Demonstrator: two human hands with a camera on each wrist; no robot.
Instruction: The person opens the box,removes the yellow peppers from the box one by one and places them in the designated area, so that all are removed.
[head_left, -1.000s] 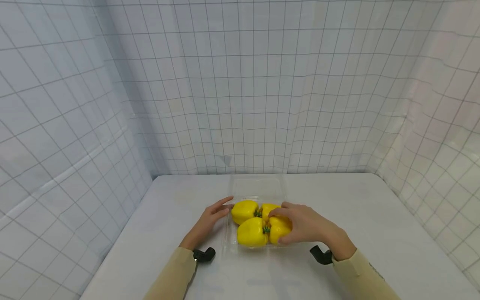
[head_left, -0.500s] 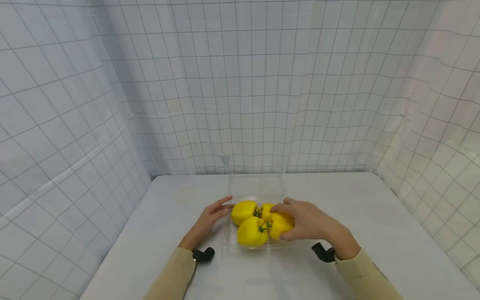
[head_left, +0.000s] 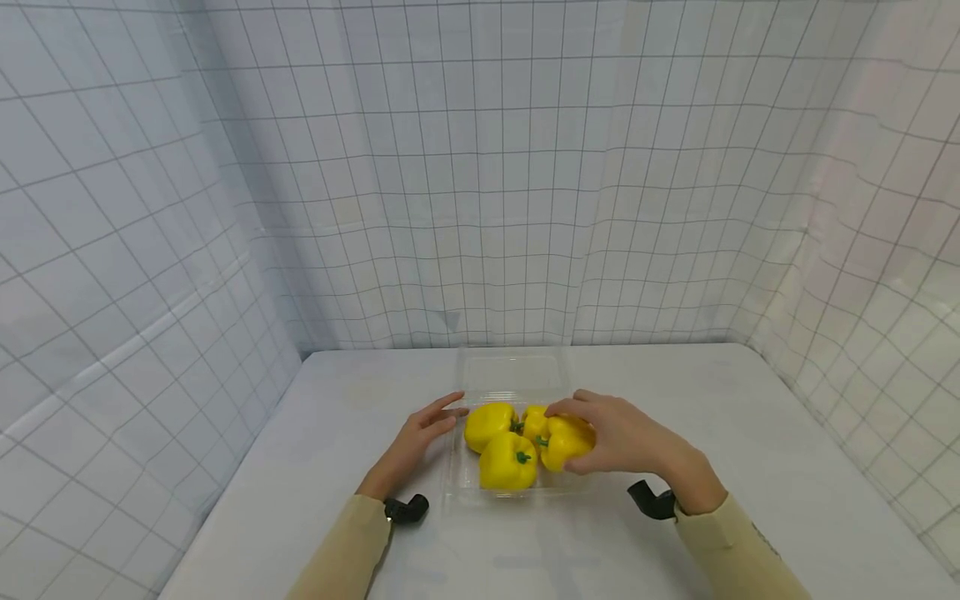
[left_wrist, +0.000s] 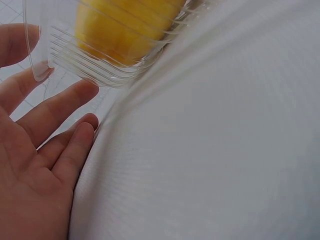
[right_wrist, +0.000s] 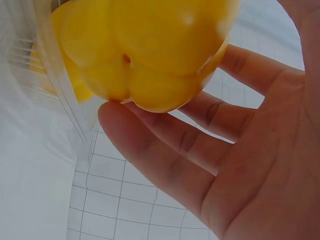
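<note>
My right hand (head_left: 626, 433) grips a yellow bell pepper (head_left: 566, 443) at the right end of a clear plastic container (head_left: 467, 483). In the right wrist view, the bottom lobes of this bell pepper (right_wrist: 150, 55) rest against the curled fingers (right_wrist: 160, 150), above the container's rim. Two more yellow bell peppers, a front one (head_left: 506, 467) and a back-left one (head_left: 489, 427), sit in the container, and another (head_left: 534, 422) is partly hidden behind the held one. My left hand (head_left: 416, 437), fingers extended, touches the container's left side; the left wrist view shows its fingertips at the ribbed wall (left_wrist: 95, 70).
The container's clear lid (head_left: 513, 371) lies folded back behind it on the white table (head_left: 360, 392). Grid-patterned white curtains (head_left: 480, 167) enclose the back and both sides. A black wrist mount (head_left: 407, 509) sits at each sleeve cuff.
My right hand has drawn the held pepper up and slightly right, away from the front pepper. The front pepper has turned so its stem faces more upward. The left hand stays in place.
</note>
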